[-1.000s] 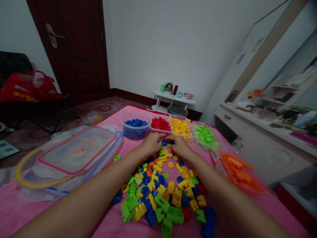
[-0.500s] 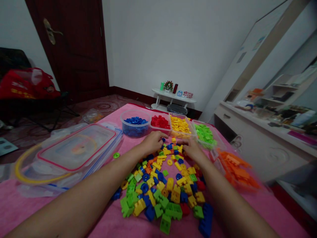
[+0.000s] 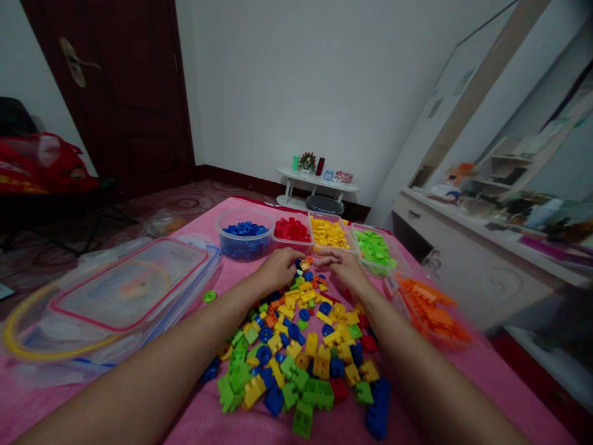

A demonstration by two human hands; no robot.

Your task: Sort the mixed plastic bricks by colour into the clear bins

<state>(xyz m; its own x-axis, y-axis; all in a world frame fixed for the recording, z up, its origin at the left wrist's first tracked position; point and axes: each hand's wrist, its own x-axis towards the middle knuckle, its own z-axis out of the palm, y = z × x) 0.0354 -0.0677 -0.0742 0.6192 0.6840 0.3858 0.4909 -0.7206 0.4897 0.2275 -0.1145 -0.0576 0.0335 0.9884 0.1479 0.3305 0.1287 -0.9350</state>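
Observation:
A loose pile of toy building blocks (image 3: pixel 296 346) in yellow, green, blue, red and orange spreads over the pink cloth (image 3: pixel 194 408) between my forearms. At its far tip, my left hand (image 3: pixel 279 270) rests palm down on the left side, fingers curved over some small pieces and partly hidden; no block shows in its grasp. Opposite it, my right hand (image 3: pixel 345 267) is open, its fingers stretched leftward just above the pieces. Small yellow and orange blocks (image 3: pixel 306 264) lie in the gap between the two hands.
Beyond my hands stand tubs of blue pieces (image 3: pixel 220 238), red blocks (image 3: pixel 291 230), yellow blocks (image 3: pixel 328 233) and green blocks (image 3: pixel 374 248). A box of orange blocks (image 3: pixel 430 306) sits to the right. Stacked clear lids (image 3: pixel 134 284) lie left, near one green wheel (image 3: pixel 209 296).
My right hand's fingers have lifted and straightened toward the left. The far blocks have bunched closer between my hands. The view has shifted slightly.

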